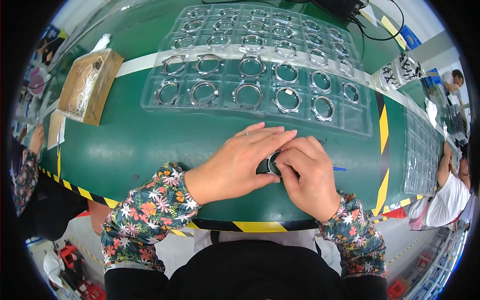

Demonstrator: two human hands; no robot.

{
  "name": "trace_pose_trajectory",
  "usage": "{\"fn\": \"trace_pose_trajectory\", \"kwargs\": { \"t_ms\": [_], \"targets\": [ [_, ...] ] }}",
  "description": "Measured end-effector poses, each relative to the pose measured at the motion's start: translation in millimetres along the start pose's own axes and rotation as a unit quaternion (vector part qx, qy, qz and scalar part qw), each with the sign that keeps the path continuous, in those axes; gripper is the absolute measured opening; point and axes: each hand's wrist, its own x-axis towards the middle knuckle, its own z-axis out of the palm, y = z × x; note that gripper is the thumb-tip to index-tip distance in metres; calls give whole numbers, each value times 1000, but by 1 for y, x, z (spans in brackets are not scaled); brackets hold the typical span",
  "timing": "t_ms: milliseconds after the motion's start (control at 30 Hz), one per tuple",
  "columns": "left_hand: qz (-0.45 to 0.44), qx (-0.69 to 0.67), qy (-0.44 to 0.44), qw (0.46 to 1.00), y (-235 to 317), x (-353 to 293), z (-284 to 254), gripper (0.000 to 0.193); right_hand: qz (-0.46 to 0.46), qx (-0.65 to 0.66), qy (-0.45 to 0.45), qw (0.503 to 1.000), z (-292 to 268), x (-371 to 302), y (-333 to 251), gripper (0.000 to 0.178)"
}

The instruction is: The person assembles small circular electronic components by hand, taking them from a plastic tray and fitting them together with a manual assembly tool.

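Close to the table's front edge, both hands meet over a small round piece point(271, 164) with a black body and a silver rim, seemingly a watch case. My left hand point(235, 161) is closed round its left side, fingers stretched over the far side and the thumb low. From the right, my right hand point(311, 172) pinches at the rim with bent fingers. The fingers cover much of the piece. Beyond them lies a clear plastic tray point(356, 118) with silver watch cases point(236, 95) in its compartments. A thin blue stick point(340, 169) pokes out beside my right hand.
An open cardboard box point(109, 67) with white cords stands at the left. On the right are a white cylinder point(389, 79) with black marks and more clear trays point(420, 160). A dark device point(340, 6) with cables sits at the back. Other people work at both sides.
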Motion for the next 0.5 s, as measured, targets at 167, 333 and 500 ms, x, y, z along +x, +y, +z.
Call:
{"fn": "trace_pose_trajectory", "kwargs": {
  "t_ms": [167, 333, 500],
  "targets": [
    [-7, -3, -4, 1000, 1, -1, 0, 82, -6, 5, -1, 1000, 0, 0, -1, 13],
    [-12, -5, -7, 1000, 1, 0, -1, 82, -9, 10, -2, 1000, 0, 0, 0, 12],
    [-12, -5, -6, 1000, 1, -1, -1, 81, -6, 7, -19, 1000, -3, 0, 0, 13]
  ]
}}
